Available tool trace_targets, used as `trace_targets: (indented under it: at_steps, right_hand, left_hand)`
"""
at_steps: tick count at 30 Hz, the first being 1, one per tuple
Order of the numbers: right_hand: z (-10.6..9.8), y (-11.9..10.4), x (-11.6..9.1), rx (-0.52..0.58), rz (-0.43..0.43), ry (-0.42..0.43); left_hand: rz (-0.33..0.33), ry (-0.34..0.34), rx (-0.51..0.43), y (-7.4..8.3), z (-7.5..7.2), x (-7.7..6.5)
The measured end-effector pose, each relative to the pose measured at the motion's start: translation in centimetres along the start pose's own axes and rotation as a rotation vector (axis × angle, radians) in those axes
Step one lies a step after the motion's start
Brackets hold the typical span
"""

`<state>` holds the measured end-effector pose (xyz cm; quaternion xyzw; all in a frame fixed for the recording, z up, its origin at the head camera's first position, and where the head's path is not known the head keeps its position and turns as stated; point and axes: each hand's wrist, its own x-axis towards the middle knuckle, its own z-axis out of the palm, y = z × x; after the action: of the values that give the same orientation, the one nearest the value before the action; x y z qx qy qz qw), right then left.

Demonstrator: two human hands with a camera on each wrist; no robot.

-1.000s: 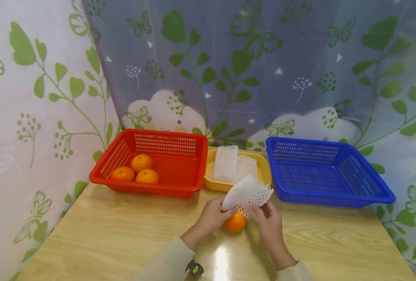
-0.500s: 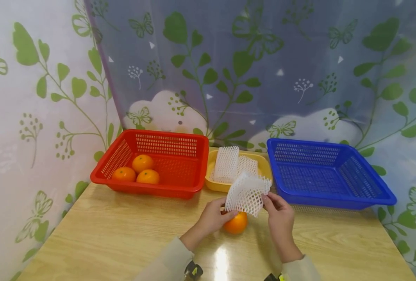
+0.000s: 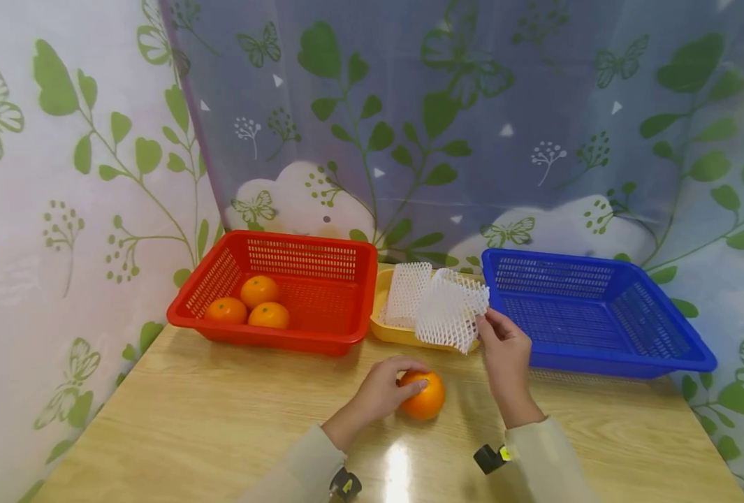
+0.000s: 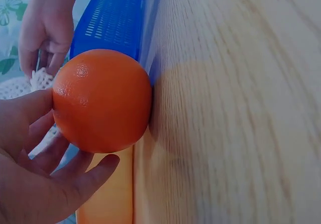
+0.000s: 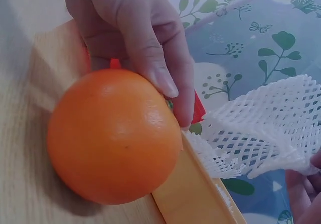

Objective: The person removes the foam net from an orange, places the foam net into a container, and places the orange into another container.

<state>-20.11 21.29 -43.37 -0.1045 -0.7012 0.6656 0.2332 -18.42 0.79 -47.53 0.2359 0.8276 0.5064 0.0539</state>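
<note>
On the wooden table, a single orange [image 3: 427, 399] sits under my left hand [image 3: 381, 390], whose thumb and fingers hold it from its left side and top. My right hand [image 3: 507, 353] pinches the corner of a white foam net sleeve [image 3: 448, 316], raised in front of the yellow tray [image 3: 403, 338]. Its mesh hangs loose and holds no fruit. In the right wrist view the orange [image 5: 115, 138] rests on the table, with the net [image 5: 273, 126] off to the right. The left wrist view shows fingers around the orange [image 4: 103, 101].
A red basket [image 3: 321, 341] with three oranges [image 3: 260, 292] stands at the back left. At the back right is a blue basket [image 3: 610, 363]. More folded foam nets [image 3: 406, 293] lie in the yellow tray between them. A patterned cloth [image 3: 372, 126] hangs behind.
The foam net has left the orange and moved up over the yellow tray with my right hand. My left hand has let go of the net and keeps to the orange.
</note>
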Motion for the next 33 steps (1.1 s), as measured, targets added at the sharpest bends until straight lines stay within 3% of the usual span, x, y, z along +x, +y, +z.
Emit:
trace_targets:
  at_steps: [5,10,17,25,29,33]
  right_hand:
    - [1.0,-0.1,1.3,0.011,0.036,-0.033]
    - [1.9,-0.3,2.9,-0.076,0.081,-0.050]
    - [3.2,0.5,4.4,-0.198,0.048,-0.041]
    - [3.7,1.0,4.8,-0.305,-0.068,-0.084]
    - [3.9,1.2,5.1,-0.481,-0.174,-0.165]
    - [4.2,1.3,5.5,-0.633,-0.212,-0.290]
  left_hand:
    - [0.015,0.001,0.065,0.2,-0.1,-0.1]
    - [0.018,0.001,0.147,0.3,-0.2,-0.2]
    - [0.028,-0.010,0.186,0.6,-0.4,-0.1]
    - [0.042,-0.003,0.207,0.5,-0.3,-0.1]
    - [0.039,-0.008,0.211,0.6,-0.4,-0.1]
    - [0.034,-0.015,0.220,0.5,-0.5,-0.2]
